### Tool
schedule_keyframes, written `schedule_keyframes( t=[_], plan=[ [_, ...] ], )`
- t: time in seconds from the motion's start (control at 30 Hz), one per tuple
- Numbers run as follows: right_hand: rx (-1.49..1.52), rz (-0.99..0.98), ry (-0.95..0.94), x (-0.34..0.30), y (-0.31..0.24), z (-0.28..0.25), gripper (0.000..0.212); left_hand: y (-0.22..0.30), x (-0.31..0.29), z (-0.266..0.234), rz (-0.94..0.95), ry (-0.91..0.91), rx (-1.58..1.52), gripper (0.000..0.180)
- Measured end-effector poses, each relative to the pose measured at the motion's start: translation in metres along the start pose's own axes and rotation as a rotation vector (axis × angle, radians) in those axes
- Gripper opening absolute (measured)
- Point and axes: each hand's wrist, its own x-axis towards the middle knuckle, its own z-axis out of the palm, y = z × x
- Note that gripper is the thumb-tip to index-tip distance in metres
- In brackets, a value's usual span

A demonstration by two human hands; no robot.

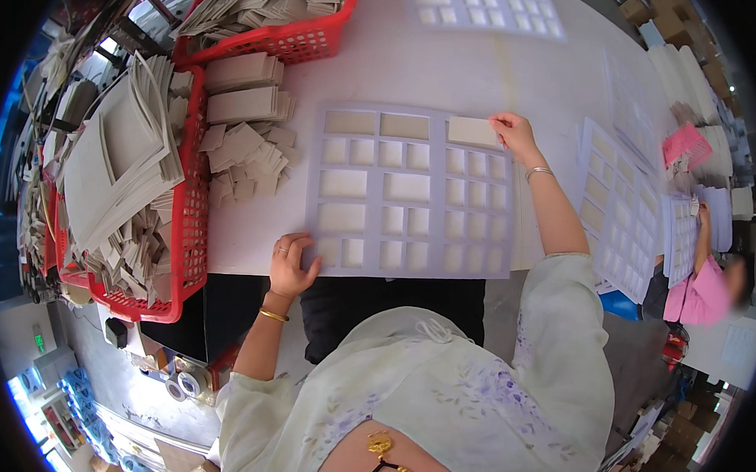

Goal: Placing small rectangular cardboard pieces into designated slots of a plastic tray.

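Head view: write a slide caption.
Right hand holds a pale card at a gridded lavender panel's upper right; left hand at its lower-left corner.

cream card (471,131) at upper right of lavender gridded panel (437,196)

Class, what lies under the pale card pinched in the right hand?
Under it lies the top right of the lavender grid panel; the pale card covers the spot directly beneath, so that is hidden.

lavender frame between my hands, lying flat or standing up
Lying flat: the lavender frame spreads over the white table, its compartments facing up, the right hand holding a pale card at its far right corner.
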Motion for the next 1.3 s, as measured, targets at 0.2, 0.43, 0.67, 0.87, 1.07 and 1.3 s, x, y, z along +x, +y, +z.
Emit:
schedule_keyframes(
  t=[0.2,0.43,0.67,0.87,1.07,1.3],
  plan=[
    [-0.16,-0.019,0.034,-0.004,0.017,-0.011,0.012,-0.001,0.001,-0.001,-0.006,0.005,0.002,0.037],
    [-0.124,-0.066,0.047,0.005,0.0,-0.012,0.013,-0.002,0.001,0.002,-0.018,-0.001,0.006,0.036],
    [-0.318,-0.171,0.099,-0.005,-0.066,-0.004,0.013,-0.003,0.002,-0.003,-0.022,0.009,0.002,0.035],
    [0.174,-0.344,0.036,0.022,-0.136,0.079,0.016,0.0,0.002,-0.005,0.013,0.013,-0.028,0.035],
    [0.338,-0.409,-0.091,0.091,-0.244,0.188,0.022,0.002,-0.002,-0.005,-0.001,0.012,-0.025,0.038],
    [-0.385,-0.98,-0.121,0.085,-0.245,0.306,0.041,-0.002,-0.003,-0.004,-0.018,-0.019,-0.036,0.04]
  ],
)
